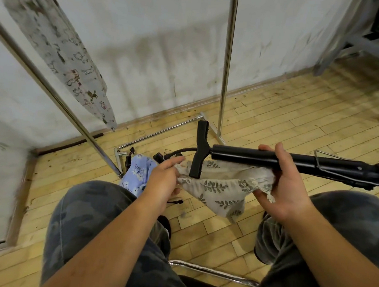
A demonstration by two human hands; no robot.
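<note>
person: seated, knees in camouflage trousers spread apart, both forearms reaching out toward 12 o'clock.
pump: black hand pump held level above the floor, in front of the knees; barrel runs from 9 to 3 o'clock.
pump handle: t-handle at the 9 o'clock end, crossbar standing roughly 12 to 6, its lower end over the bag's mouth.
pump base: folded wire foot and dark base end out toward 3 o'clock, at the edge of view.
hose: thin black hose curving away from the handle toward 9 o'clock.
bag: leaf-print bag hanging slack just under the pump, mouth up and stretched between the two hands; body sags toward 6 o'clock.
right hand: right hand wrapped round the barrel, thumb over the top; the bag's 3 o'clock corner and its drawstring tassel lie bunched in the same grip.
left hand: left hand pinches the bag's rim at its 9 o'clock end, fingers nearly straight.
floor: wooden floor; a blue floral bag lies at 10 o'clock of the left hand.
rack: chrome rack pole upright at 12 o'clock; printed cloth hangs at 10 o'clock.
</note>
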